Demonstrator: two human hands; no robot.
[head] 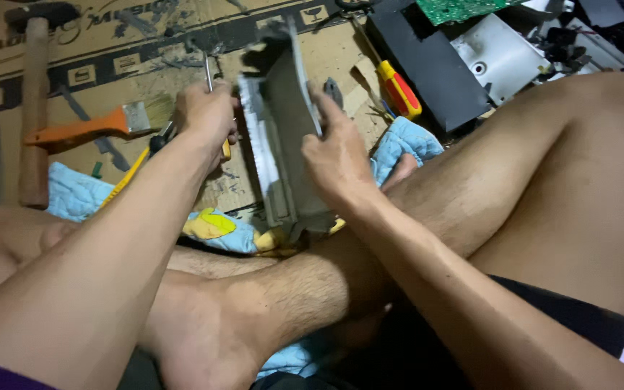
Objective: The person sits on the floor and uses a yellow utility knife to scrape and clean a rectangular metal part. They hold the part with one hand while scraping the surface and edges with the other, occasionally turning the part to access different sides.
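Head view, and the right hand (337,155) is clamped on the far edge of a grey, slab-shaped metal housing panel with a pale toothed strip down one side (283,137), fingers curled over the rim, thumb along the face. The panel stands nearly upright at centre frame, its lower end down on the blue and yellow quilted cloth (218,227) between the legs. On the other side the left hand (209,115) is closed round a yellow-handled screwdriver with a thin steel shaft (209,76), shaft pointing up towards the top of the frame, just beside the panel's pale strip; whether the tip is touching anything I cannot tell.

To my eye the work is on that left edge, so the right hand's job is to keep the panel from rocking: a firm hold with the base planted on the cloth looks right. The tool wants to stay square to the edge, with fingers clear of the jagged top corner.

Further out, an orange-handled paintbrush (95,126) and a wooden-handled hammer (35,108) lie at the upper left on the cardboard sheet (146,43); a red and yellow screwdriver (397,88) sits upper right, near a green circuit board (456,9)
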